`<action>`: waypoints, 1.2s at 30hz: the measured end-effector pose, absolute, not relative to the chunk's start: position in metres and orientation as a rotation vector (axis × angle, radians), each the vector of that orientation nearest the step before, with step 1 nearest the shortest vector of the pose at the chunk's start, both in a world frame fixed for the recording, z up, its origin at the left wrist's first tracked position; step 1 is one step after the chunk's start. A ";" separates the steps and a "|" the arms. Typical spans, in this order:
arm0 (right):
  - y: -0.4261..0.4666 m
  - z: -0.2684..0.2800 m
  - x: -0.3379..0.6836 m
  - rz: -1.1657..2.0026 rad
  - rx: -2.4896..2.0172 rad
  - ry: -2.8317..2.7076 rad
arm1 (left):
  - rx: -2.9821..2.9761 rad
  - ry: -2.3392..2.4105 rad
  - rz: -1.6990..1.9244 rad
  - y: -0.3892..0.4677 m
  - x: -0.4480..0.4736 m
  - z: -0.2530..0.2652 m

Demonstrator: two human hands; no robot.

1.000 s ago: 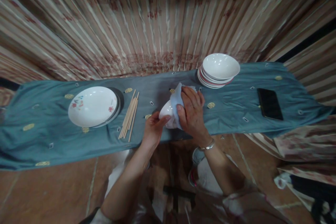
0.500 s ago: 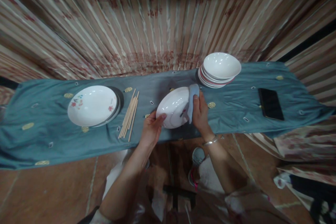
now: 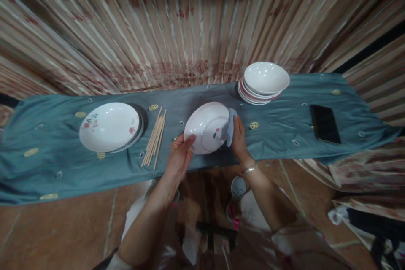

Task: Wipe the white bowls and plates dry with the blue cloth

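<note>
A white plate [image 3: 205,128] is tilted above the table's front part, its underside with a small red and dark mark facing me. My left hand [image 3: 181,152] pinches its left rim, thumb on the underside. At the right rim my right hand [image 3: 238,137] presses a light blue cloth [image 3: 231,127] against the plate; the fingers behind are partly hidden. To the left lies a loose bundle of wooden chopsticks [image 3: 155,139]. Farther left is a stack of white plates [image 3: 109,128] with flower prints. Behind my right hand stands a stack of white bowls [image 3: 266,79], some red-rimmed.
A long narrow table wears a teal cloth [image 3: 278,130] with yellow pineapple prints. On its right part lies a black phone [image 3: 325,124]. A pleated curtain [image 3: 190,29] hangs close behind the table. Below are a tiled floor [image 3: 72,223] and a shoe [image 3: 238,187].
The plate has turned so that more of its underside and the mark show. The cloth now sits lower at the right rim. Both hands keep their hold.
</note>
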State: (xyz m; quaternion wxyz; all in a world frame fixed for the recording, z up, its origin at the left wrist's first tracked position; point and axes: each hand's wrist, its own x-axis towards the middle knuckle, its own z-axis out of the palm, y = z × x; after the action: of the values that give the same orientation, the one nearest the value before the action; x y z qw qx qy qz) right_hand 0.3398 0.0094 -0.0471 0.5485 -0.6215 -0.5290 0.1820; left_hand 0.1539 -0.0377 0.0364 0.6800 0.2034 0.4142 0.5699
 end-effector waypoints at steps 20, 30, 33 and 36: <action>0.016 0.003 0.357 0.317 -1.413 -1.318 | 0.564 0.918 1.296 -0.040 0.159 0.029; 0.009 0.017 0.354 0.147 -1.405 -1.458 | 0.629 0.967 1.361 -0.036 0.151 0.036; 0.005 0.025 0.348 0.108 -1.377 -1.520 | 0.682 0.985 1.392 -0.032 0.147 0.039; 0.002 0.030 0.342 0.081 -1.335 -1.578 | 0.695 0.999 1.426 -0.029 0.145 0.042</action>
State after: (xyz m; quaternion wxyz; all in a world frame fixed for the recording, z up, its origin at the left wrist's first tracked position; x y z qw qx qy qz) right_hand 0.3418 0.0019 0.0298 0.5113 -0.5546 -0.6556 0.0335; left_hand 0.1448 -0.0286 0.0422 0.5917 0.2988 0.4296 0.6132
